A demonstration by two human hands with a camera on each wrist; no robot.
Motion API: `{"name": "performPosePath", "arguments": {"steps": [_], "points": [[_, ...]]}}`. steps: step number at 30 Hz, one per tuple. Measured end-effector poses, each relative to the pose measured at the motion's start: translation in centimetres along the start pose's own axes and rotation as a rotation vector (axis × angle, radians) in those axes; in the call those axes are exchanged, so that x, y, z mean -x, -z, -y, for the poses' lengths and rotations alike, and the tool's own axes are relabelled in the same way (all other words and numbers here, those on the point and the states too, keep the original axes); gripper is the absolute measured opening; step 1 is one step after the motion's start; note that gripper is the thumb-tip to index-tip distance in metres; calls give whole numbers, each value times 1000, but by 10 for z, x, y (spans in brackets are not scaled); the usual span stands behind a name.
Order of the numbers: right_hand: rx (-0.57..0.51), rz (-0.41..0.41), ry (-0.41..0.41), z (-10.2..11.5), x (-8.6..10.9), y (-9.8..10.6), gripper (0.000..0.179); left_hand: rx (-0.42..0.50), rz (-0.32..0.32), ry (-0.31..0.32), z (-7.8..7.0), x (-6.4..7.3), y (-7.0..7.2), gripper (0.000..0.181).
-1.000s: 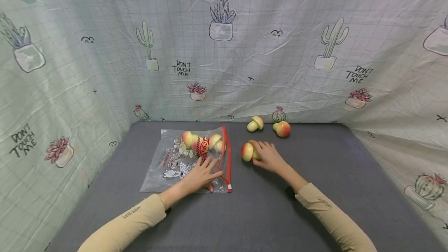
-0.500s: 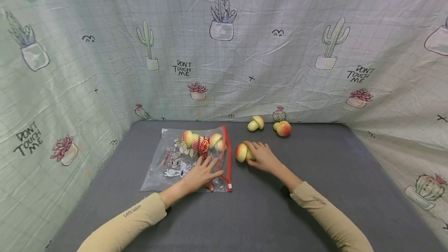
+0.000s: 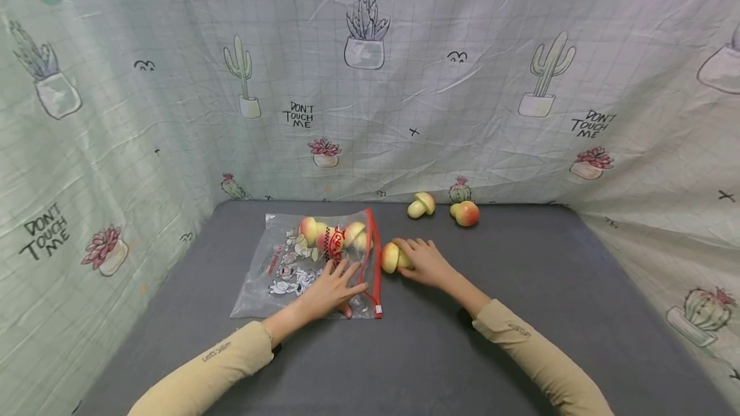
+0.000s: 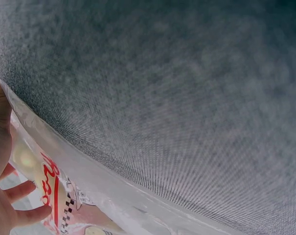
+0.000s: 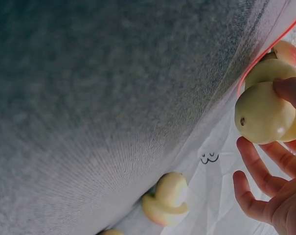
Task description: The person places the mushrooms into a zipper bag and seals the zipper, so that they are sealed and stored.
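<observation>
A toy mushroom [image 3: 391, 257] with a red-and-yellow cap is held by its stem in my right hand [image 3: 424, 264], its cap right at the red zip edge of a clear zip bag [image 3: 254, 287]. In the right wrist view the thumb and fingers grip the pale mushroom [image 5: 265, 112]. My left hand [image 3: 332, 287] rests spread on the bag near its opening, fingers fairly straight. Through the printed plastic show several similar mushrooms [image 3: 309, 230] along the bag's far side. In the left wrist view, the fingers [image 4: 21, 191] lie over the bag's red print.
Two more toy mushrooms lie at the back of the grey table [image 3: 491, 339]: one pale [image 3: 421, 205], one with its red cap turned outward [image 3: 466, 213]. A cactus-print cloth [image 3: 422, 95] hangs behind and along both sides.
My right hand has moved left with the mushroom, bringing it from apart from the bag to its zip edge. The left hand and the bag have stayed in place.
</observation>
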State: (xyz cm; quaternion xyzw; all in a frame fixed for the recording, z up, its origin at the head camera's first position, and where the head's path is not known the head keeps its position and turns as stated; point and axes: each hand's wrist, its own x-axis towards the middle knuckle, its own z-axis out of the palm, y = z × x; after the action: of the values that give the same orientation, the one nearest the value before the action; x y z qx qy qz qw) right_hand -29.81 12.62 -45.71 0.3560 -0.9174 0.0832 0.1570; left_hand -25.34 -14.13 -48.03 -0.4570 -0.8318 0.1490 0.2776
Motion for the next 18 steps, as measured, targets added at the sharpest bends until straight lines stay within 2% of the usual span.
{"name": "performPosePath", "arguments": {"steps": [5, 13, 18], "points": [[14, 36, 19, 6, -2, -3, 56, -25, 20, 0, -2, 2, 1, 65], [66, 32, 47, 11, -10, 0, 57, -11, 157, 11, -1, -3, 10, 63], [74, 38, 53, 14, -15, 1, 57, -2, 149, 7, -1, -4, 11, 63]]}}
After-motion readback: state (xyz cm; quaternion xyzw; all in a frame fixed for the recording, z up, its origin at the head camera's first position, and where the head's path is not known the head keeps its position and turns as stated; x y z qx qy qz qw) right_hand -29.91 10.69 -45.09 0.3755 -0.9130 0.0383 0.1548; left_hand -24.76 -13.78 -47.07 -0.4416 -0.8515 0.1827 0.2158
